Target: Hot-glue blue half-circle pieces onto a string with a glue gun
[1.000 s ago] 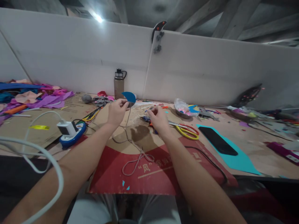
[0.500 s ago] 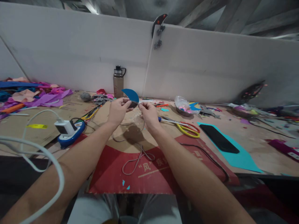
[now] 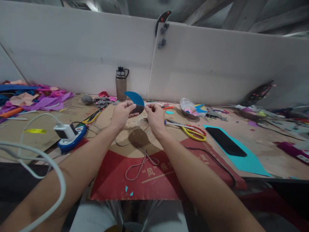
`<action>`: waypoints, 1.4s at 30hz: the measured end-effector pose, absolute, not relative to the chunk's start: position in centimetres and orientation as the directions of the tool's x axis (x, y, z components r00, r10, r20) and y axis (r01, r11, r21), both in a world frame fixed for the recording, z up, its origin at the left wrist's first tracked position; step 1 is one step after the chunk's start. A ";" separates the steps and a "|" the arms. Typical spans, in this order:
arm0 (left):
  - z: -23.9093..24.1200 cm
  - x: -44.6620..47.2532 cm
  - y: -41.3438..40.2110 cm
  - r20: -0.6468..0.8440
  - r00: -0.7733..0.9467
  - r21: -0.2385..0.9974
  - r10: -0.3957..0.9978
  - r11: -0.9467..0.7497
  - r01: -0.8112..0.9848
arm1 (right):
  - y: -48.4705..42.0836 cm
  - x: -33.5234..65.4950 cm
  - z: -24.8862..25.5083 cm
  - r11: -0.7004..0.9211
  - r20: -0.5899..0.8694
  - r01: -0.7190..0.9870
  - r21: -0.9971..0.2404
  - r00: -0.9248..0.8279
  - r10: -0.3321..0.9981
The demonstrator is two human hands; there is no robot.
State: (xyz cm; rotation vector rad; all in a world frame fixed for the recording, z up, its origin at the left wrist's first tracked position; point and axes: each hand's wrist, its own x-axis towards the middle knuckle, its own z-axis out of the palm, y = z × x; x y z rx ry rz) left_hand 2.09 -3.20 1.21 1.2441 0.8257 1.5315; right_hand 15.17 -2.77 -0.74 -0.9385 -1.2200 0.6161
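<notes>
My left hand (image 3: 124, 115) pinches a crescent-shaped felt piece (image 3: 135, 98), blue above and dark grey at its lower part, raised over the cardboard. Close to the piece's right edge, my right hand (image 3: 155, 116) has thumb and forefinger pressed together; what they hold is too small to make out. A thin grey-brown cord (image 3: 137, 175) lies looped below on the red-and-brown cardboard (image 3: 108, 183). Scissors with red and yellow handles (image 3: 193, 132) rest just right of my right hand.
A bottle (image 3: 121, 85) stands by the white partition. At left are a blue power strip (image 3: 70, 145), a looping white cable (image 3: 63, 183) and coloured felt scraps (image 3: 45, 102). A black phone (image 3: 225, 141) lies on turquoise felt (image 3: 253, 166) at right, near a bowl (image 3: 190, 113).
My right hand has shifted slightly right, away from the felt piece's edge. The grey part of the piece shows more now. The camera view has moved a little.
</notes>
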 end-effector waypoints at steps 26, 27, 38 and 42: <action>1.7 1.1 -2.6 0.125 0.177 0.927 0.976 -0.052 -0.370 | -4.3 16.2 0.8 0.144 0.213 -0.393 -0.908 -0.139 0.967; 1.7 1.1 -2.6 0.110 0.179 0.931 0.978 -0.038 -0.363 | -4.3 16.2 0.9 0.139 0.214 -0.399 -0.906 -0.148 0.966; 2.0 1.4 -2.9 0.079 0.172 0.911 0.982 -0.001 -0.413 | -4.3 16.1 0.7 0.094 0.209 -0.454 -0.886 -0.209 0.955; 2.0 1.4 -2.8 0.071 0.176 0.919 0.982 0.004 -0.394 | -4.3 16.2 0.7 0.092 0.217 -0.466 -0.880 -0.223 0.951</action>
